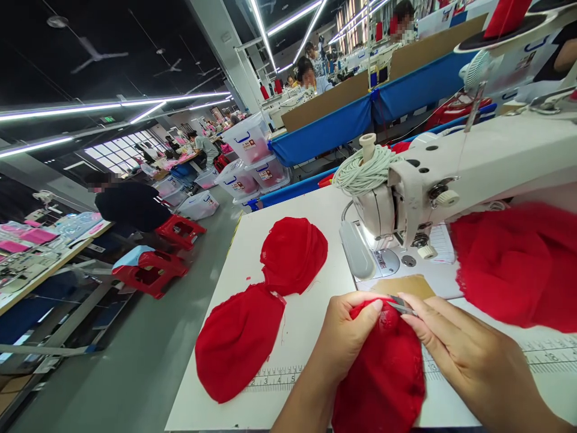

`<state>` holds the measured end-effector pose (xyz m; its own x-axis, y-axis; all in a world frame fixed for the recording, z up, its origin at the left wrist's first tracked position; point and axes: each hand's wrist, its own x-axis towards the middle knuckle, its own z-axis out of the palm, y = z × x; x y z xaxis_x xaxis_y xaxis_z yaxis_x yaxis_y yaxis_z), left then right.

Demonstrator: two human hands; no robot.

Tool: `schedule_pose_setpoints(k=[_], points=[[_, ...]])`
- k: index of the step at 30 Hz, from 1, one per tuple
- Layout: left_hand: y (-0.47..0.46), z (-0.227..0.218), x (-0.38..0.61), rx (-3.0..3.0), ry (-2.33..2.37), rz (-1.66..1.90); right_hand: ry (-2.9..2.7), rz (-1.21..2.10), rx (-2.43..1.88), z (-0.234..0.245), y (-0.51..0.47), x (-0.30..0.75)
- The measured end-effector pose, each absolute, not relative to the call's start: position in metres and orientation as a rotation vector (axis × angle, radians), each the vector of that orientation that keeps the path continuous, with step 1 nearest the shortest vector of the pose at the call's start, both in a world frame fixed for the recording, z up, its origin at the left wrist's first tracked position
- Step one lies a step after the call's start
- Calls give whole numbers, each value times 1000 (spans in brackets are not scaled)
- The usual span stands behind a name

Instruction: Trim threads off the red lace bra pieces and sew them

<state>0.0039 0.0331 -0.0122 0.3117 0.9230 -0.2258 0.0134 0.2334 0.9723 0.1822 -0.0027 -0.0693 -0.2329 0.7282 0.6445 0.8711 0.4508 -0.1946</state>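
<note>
My left hand point(349, 328) pinches the upper edge of a red fabric piece point(381, 373) between thumb and fingers. Close beside it, my right hand point(464, 337) grips small metal thread snips point(402, 305), whose blades point left at the held edge. The fabric hangs down over the table's front edge. On the white table to the left lie two red fabric cups point(294, 255), joined at a corner, with loose threads near the join. Just beyond my hands stands a white sewing machine point(478, 162), its needle area lit.
More red fabric point(518, 264) is heaped at the right, under the machine arm. A printed ruler point(270, 380) runs along the table front. Past the table's left edge are an aisle, red stools point(151, 267), stacked plastic bins point(247, 138) and people seated at other workstations.
</note>
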Motion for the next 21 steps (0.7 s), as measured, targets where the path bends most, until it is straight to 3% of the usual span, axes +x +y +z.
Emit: schedule_pose_setpoints(k=[9, 18, 21], points=[[33, -14, 4, 1190, 1081, 795, -1892, -160, -1403, -66, 1, 181], [35, -16, 1, 1081, 984, 790, -1527, 1145, -1178, -47, 14, 183], [36, -17, 1, 1104, 1022, 825, -1423, 1257, -1214, -44, 11, 181]])
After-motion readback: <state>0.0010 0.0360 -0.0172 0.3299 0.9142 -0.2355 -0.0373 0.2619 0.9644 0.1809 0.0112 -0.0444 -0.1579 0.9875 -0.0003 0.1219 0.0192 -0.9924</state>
